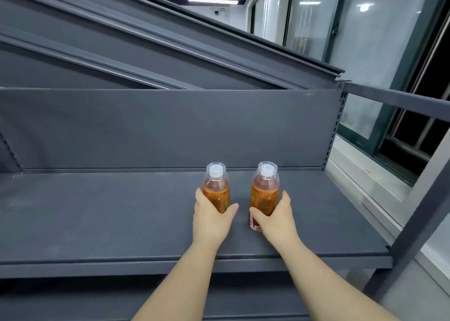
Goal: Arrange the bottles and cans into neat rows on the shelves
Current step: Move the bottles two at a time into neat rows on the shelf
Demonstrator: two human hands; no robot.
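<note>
Two clear bottles of orange-brown drink with white caps stand upright side by side on the dark grey shelf (97,218). My left hand (211,221) grips the left bottle (216,189) around its lower half, thumb on the right side. The right bottle (265,191) is held the same way by my right hand (275,221), whose thumb crosses the red label near the base. A gap about one bottle wide separates the two bottles. Both hands cover the lower parts of the bottles.
The shelf's grey back panel (170,128) rises behind the bottles. Another shelf (121,53) hangs above. The shelf ends at an upright post (333,130) on the right, with a window (365,53) and sill beyond. A lower shelf edge (243,296) lies under my forearms.
</note>
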